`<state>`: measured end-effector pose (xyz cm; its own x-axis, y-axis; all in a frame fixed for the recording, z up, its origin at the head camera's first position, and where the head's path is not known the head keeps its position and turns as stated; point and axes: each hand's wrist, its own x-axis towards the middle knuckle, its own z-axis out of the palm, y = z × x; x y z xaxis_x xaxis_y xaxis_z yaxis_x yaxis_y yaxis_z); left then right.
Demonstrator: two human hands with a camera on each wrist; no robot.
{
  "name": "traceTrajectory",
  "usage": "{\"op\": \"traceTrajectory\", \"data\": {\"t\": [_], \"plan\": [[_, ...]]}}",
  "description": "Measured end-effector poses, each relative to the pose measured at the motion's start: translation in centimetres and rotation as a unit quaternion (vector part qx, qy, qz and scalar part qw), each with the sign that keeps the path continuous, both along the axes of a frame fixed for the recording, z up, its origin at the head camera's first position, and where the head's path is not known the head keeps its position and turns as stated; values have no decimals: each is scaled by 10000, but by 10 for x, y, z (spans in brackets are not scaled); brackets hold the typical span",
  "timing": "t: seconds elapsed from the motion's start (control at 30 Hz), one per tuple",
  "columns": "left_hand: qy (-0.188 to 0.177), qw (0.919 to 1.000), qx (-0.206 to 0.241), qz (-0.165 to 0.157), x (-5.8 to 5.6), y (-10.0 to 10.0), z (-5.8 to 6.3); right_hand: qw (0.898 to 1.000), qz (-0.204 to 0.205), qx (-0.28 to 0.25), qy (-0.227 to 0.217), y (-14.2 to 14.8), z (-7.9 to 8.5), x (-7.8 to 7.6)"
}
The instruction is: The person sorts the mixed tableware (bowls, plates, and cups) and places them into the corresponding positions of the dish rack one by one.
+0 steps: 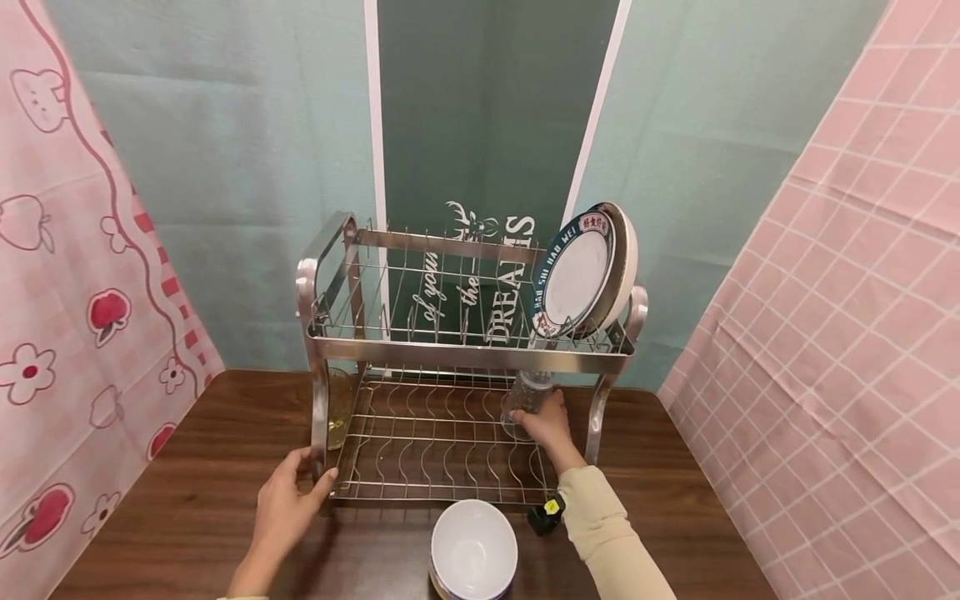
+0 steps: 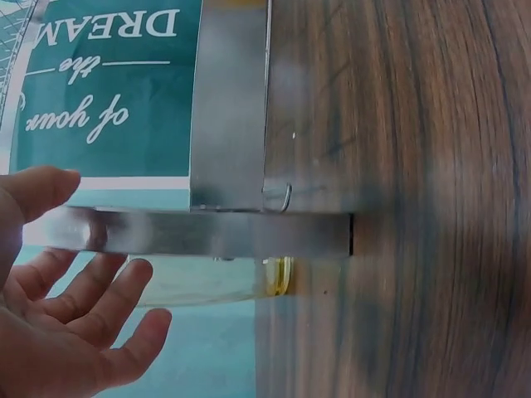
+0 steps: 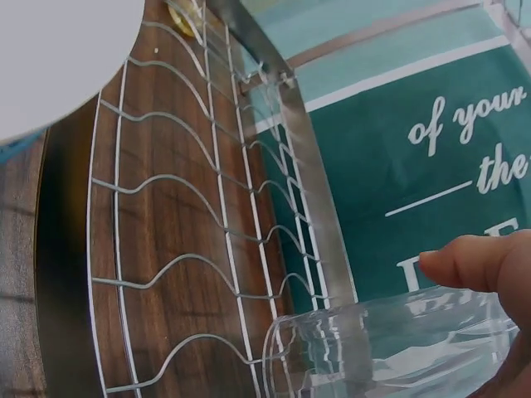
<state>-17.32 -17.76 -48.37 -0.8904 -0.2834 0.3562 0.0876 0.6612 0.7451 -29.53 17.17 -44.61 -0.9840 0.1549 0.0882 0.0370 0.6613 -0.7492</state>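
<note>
A two-tier metal dish rack [image 1: 472, 357] stands on the wooden table. My left hand [image 1: 288, 500] holds its front left leg, thumb on one side and fingers on the other; in the left wrist view the leg [image 2: 224, 232] passes between them. My right hand [image 1: 551, 425] is around a clear glass [image 1: 522, 400] at the right of the lower tier. In the right wrist view the thumb sits just off the side of the glass [image 3: 398, 348]; the other fingers are mostly hidden. A yellowish clear glass [image 1: 340, 408] is at the lower tier's left.
A blue-rimmed plate [image 1: 577, 275] and a bowl [image 1: 626, 258] behind it lean upright at the upper tier's right. A white bowl [image 1: 474, 550], seemingly stacked on another, stands in front of the rack. Pink cloths [image 1: 840, 333] flank the table.
</note>
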Motion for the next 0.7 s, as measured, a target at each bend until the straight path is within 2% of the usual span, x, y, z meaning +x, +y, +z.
{"op": "traceTrajectory", "data": {"t": [0.17, 0.37, 0.7], "plan": [[214, 9997, -80, 46, 2, -7, 4, 9988, 316, 337, 179, 1, 4, 9], [445, 9990, -27, 87, 1, -12, 9, 9964, 601, 414, 435, 0, 7, 22], [639, 9975, 32, 314, -4, -15, 13, 9959, 672, 601, 109, 0, 14, 37]]}}
